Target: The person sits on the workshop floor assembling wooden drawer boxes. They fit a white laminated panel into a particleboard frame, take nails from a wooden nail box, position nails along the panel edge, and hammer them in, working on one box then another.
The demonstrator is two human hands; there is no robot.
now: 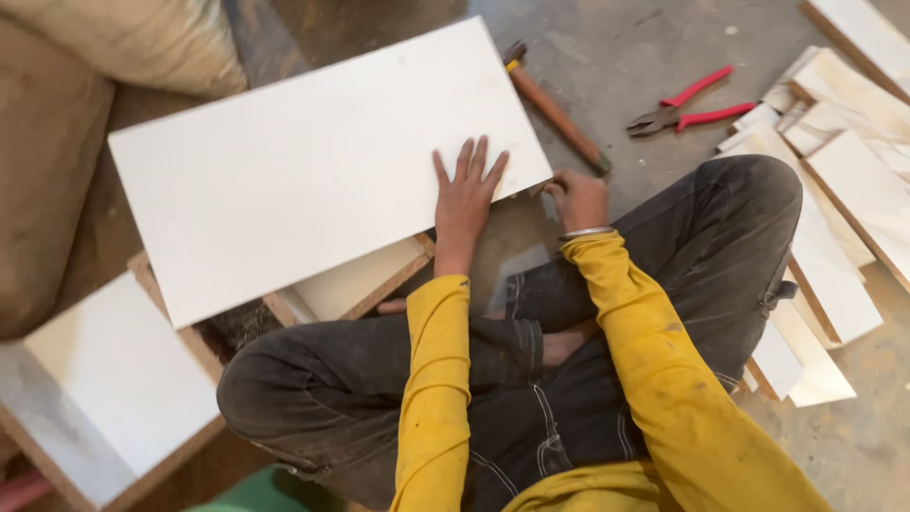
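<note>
A large white rectangular tile (303, 171) lies tilted across a stack of other tiles in front of my crossed legs. My left hand (465, 197) lies flat on its near right part, fingers spread. My right hand (575, 197) is closed at the tile's right corner, gripping a small tool that is mostly hidden in the fist. A metal bangle sits on that wrist. Both arms wear yellow sleeves.
A wooden-handled hammer (555, 109) lies on the concrete floor past the tile's corner. Red-handled pliers (687, 106) rest farther right. Cut tile pieces (834, 275) pile up on the right. More white tiles (114, 379) sit lower left, sacks (57, 123) upper left.
</note>
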